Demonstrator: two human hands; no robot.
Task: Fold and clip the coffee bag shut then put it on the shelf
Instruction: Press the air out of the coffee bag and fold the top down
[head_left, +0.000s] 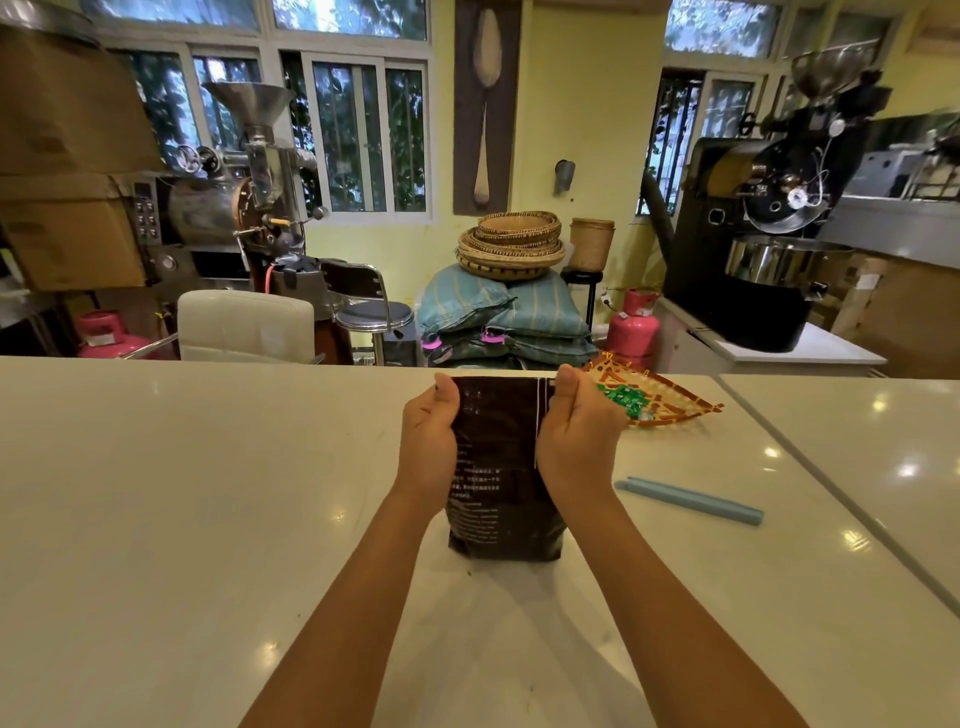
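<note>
A dark brown coffee bag (498, 467) with white print stands upright on the white counter (208, 493), in the middle of the head view. My left hand (428, 441) grips the bag's upper left edge, thumb on top. On the opposite side my right hand (576, 436) holds the upper right edge the same way. The top of the bag looks flat and straight between the two thumbs. A long light-blue bag clip (691, 500) lies on the counter to the right of the bag, a short way from my right wrist.
An orange woven basket tray (660, 400) with green contents sits just behind my right hand. A seam (831, 499) splits the counter at the right. Beyond the far edge stand a white chair, a stool, sacks, pink gas cylinders and coffee roasters.
</note>
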